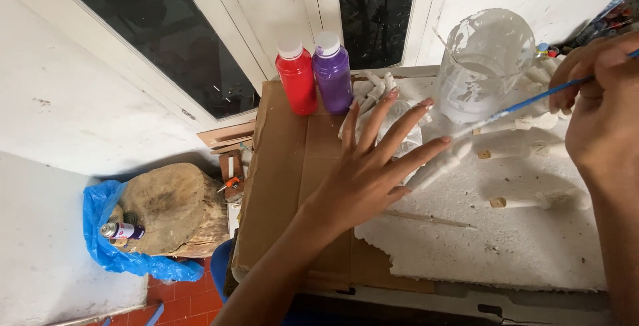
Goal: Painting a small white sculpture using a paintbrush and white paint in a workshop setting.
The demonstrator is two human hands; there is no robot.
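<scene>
My left hand (373,166) is stretched out flat with fingers spread over the cardboard sheet (279,166) and the edge of a white foam slab (506,233). It holds nothing. My right hand (599,106) grips a thin blue-handled paintbrush (526,104) whose tip points toward a clear plastic jug (482,60) with whitish residue. Several white-painted stick-like pieces (526,201) lie on the foam slab. A red paint bottle (296,76) and a purple paint bottle (331,72) stand upright at the back of the cardboard.
A white window frame (219,33) with dark panes rises behind the work surface. Down on the left, a brownish rock (176,209) sits on blue plastic (100,233) with a small spray can (120,231). Red floor tiles (186,296) show below.
</scene>
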